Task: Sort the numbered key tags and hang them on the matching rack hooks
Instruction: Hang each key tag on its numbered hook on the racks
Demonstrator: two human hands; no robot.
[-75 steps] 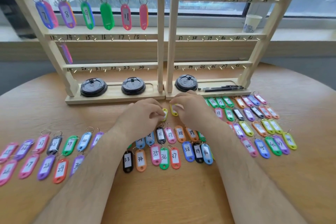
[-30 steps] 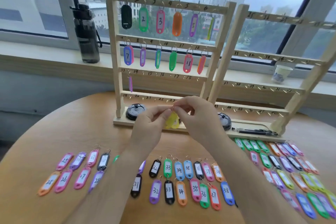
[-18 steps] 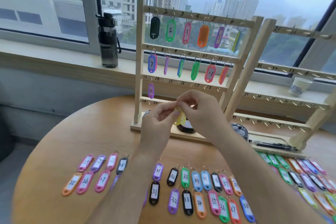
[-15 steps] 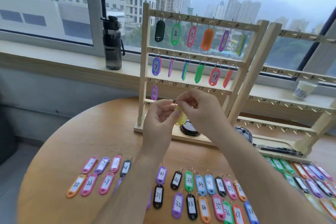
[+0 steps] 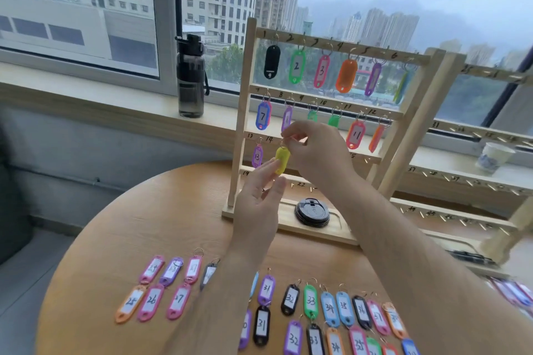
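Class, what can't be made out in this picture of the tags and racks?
Head view:
Yellow tag: no number shows.
Two green tags: labels hidden behind right hand.
Second rack: cut off by right edge, numbers blurred.
Far-right table tags: blurred, unreadable.
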